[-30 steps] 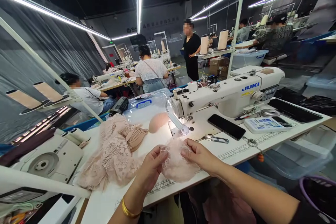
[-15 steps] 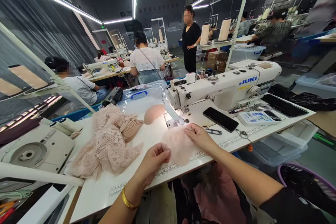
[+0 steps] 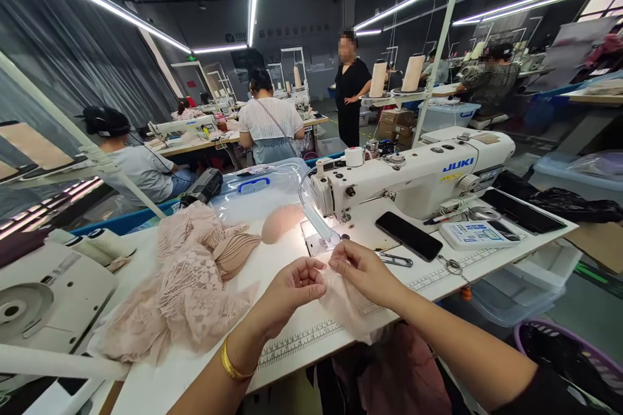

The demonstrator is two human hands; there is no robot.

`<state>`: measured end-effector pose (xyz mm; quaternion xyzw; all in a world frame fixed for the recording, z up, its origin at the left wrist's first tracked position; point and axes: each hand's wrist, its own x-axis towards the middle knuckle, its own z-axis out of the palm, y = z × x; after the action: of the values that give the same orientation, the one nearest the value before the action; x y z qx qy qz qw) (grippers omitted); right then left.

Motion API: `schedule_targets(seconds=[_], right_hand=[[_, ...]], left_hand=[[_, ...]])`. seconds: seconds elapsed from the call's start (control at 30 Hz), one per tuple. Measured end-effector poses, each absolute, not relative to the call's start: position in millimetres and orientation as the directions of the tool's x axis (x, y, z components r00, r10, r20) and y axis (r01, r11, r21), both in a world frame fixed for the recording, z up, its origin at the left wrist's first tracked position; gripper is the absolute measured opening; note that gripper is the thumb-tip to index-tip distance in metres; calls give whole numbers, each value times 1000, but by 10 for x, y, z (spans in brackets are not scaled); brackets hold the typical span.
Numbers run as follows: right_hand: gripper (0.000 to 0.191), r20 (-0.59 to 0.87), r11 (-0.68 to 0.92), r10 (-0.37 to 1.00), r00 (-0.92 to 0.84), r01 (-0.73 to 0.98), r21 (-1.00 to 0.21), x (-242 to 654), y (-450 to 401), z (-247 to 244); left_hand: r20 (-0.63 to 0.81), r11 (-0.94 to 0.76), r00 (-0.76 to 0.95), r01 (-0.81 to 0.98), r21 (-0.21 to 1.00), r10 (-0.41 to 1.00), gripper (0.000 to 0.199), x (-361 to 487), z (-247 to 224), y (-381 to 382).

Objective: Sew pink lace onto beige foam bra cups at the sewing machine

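Observation:
A sheer pale pink piece of fabric (image 3: pixel 348 305) hangs from my fingers over the front edge of the sewing table. My right hand (image 3: pixel 365 271) pinches its upper edge. Close beside it, my left hand (image 3: pixel 299 282) has thumb and fingers curled together at the same edge, the two hands nearly touching. Just behind them stands the sewing machine (image 3: pixel 409 168), its lamp lighting the needle plate (image 3: pixel 316 245). Left of the needle lies a beige bra cup (image 3: pixel 280 224). Further left is a heap of pink lace fabric (image 3: pixel 187 285) with a pleated beige piece (image 3: pixel 238 256) against it.
Right of my hands lie thread snips (image 3: pixel 396 259), a black phone (image 3: pixel 409 235) and a white box (image 3: pixel 479 233). A clear plastic bin (image 3: pixel 257 188) stands behind the table. Another machine (image 3: pixel 43 298) is at left. Several people work beyond; one person (image 3: pixel 351 87) stands.
My hands have come together, the left moving right and up towards the right one. The fabric, spread between them before, now hangs gathered below the fingers. The view has shifted slightly.

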<state>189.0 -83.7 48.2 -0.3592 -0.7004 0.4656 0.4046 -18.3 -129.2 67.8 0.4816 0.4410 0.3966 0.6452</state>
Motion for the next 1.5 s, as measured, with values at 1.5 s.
schedule_targets(seconds=[1.5], right_hand=[[41,14,-77,934,-358,-240,-968,1683,-521,183]], left_hand=[[-363,394,166,-233,889,917,45,-130,388,-972]])
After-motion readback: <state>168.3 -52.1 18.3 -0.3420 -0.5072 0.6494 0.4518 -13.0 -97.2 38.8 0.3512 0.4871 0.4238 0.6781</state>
